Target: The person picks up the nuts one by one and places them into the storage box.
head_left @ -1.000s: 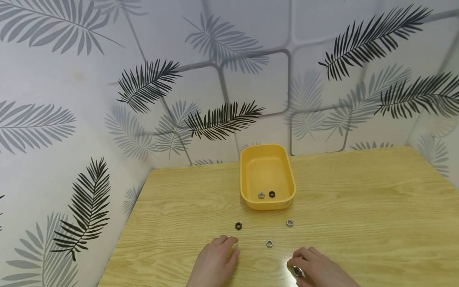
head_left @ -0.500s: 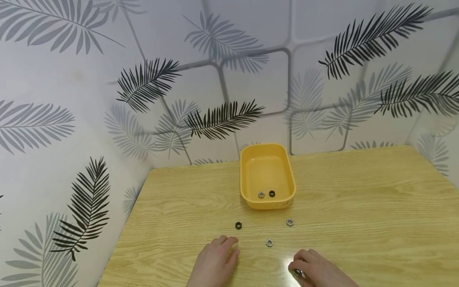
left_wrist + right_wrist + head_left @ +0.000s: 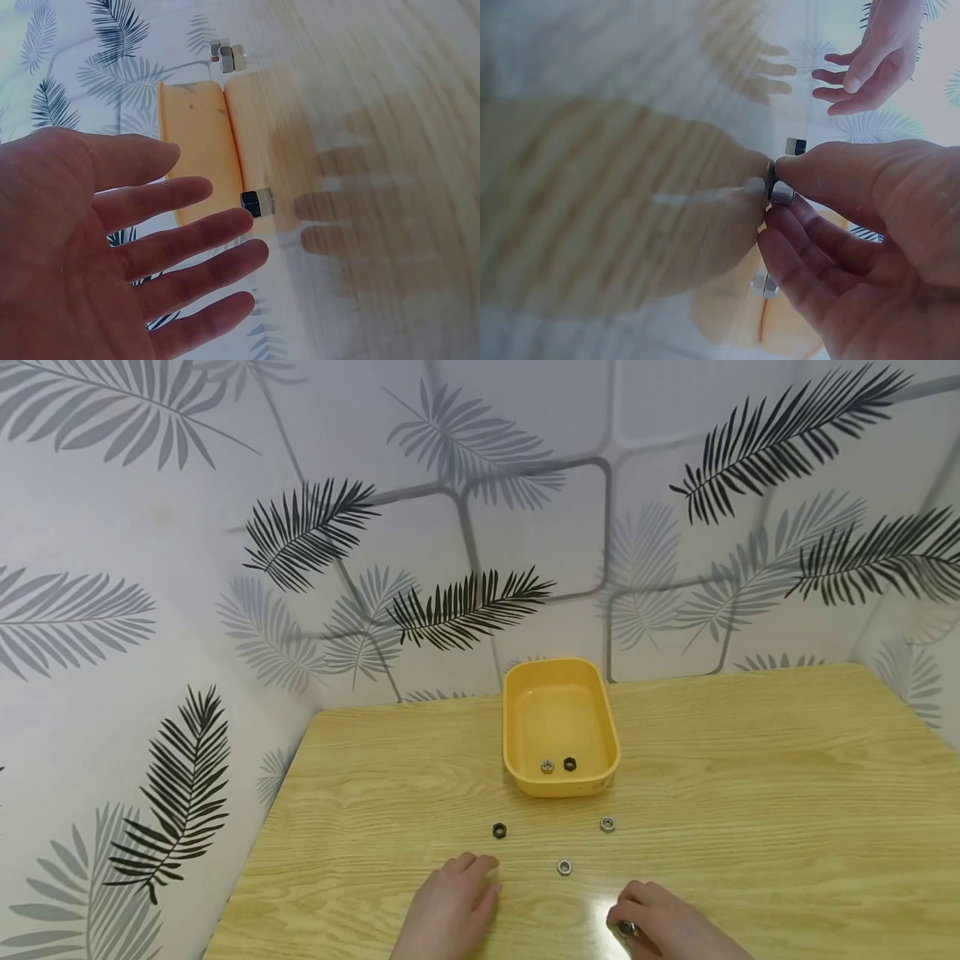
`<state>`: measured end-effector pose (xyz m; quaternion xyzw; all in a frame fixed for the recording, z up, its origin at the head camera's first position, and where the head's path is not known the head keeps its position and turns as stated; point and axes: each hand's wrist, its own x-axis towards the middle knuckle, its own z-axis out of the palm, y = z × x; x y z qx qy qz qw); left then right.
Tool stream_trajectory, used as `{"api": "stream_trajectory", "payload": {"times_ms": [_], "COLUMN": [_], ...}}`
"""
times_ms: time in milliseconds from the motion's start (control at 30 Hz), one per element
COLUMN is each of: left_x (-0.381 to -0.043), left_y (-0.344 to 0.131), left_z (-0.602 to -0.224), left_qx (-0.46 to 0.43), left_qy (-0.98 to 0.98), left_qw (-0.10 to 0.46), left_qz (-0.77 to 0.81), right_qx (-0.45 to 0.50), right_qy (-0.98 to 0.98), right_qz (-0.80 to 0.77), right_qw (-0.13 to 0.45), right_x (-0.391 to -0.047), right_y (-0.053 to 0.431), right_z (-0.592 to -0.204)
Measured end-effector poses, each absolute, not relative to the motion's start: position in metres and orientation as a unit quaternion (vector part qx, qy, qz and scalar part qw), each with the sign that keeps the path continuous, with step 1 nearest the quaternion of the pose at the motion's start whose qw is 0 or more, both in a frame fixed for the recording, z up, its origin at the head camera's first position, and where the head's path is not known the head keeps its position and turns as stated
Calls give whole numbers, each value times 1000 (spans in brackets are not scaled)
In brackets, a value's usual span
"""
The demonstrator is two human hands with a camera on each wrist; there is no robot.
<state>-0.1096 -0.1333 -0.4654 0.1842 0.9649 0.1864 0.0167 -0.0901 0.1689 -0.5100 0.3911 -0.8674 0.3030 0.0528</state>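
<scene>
At the front right of the table, my right hand (image 3: 663,920) pinches a metal hex nut (image 3: 626,929) between thumb and curled fingertips. The right wrist view shows the thumb and fingertips down at the tabletop, hiding most of that nut (image 3: 771,178). My left hand (image 3: 450,906) rests near the front with relaxed fingers and holds nothing; its spread palm (image 3: 67,240) shows in the left wrist view. Ahead of it lies a black nut (image 3: 499,831). Between the hands sits a silver nut (image 3: 564,867), and another silver nut (image 3: 607,824) lies farther back.
A yellow plastic bin (image 3: 513,727) stands beyond the loose nuts, near the patterned wall (image 3: 540,527). Inside its near end are a silver nut (image 3: 547,766) and a black nut (image 3: 570,764). The wood-grain table (image 3: 750,793) extends to both sides.
My right hand has shifted slightly to the right, its fingertips now covering more of the nut. The left hand and the other nuts stay where they were.
</scene>
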Motion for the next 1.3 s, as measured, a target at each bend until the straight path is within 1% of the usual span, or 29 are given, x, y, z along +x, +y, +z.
{"api": "stream_trajectory", "payload": {"times_ms": [200, 400, 467, 600, 700, 800, 1000, 1233, 1300], "left_x": [-108, -106, -106, -107, -107, -106, -105, -103, -103], "left_y": [-133, -132, -132, -132, -132, -132, -132, -132, -132], "left_z": [-468, -472, -472, -473, -473, -473, -474, -475, -475], "left_qx": [195, 198, 195, 193, 194, 195, 192, 192, 190], "left_qy": [961, 961, 961, 961, 961, 961, 962, 963, 964], "left_qw": [10, 8, 13, 19, 20, 21, 21, 10, 10], "left_qz": [199, 195, 194, 195, 195, 194, 190, 187, 187], "right_qx": [380, 333, 321, 322, 329, 322, 288, 273, 272], "right_qy": [-866, -892, -899, -900, -897, -900, -913, -909, -908], "right_qz": [320, 307, 297, 290, 284, 271, 259, 248, 246], "right_qw": [48, 3, 3, 42, 87, 114, 127, 194, 203], "right_x": [-91, -94, -94, -95, -97, -99, -105, -118, -123], "right_y": [171, 175, 176, 178, 180, 182, 183, 186, 188], "right_z": [-505, -493, -490, -486, -485, -482, -471, -460, -458]}}
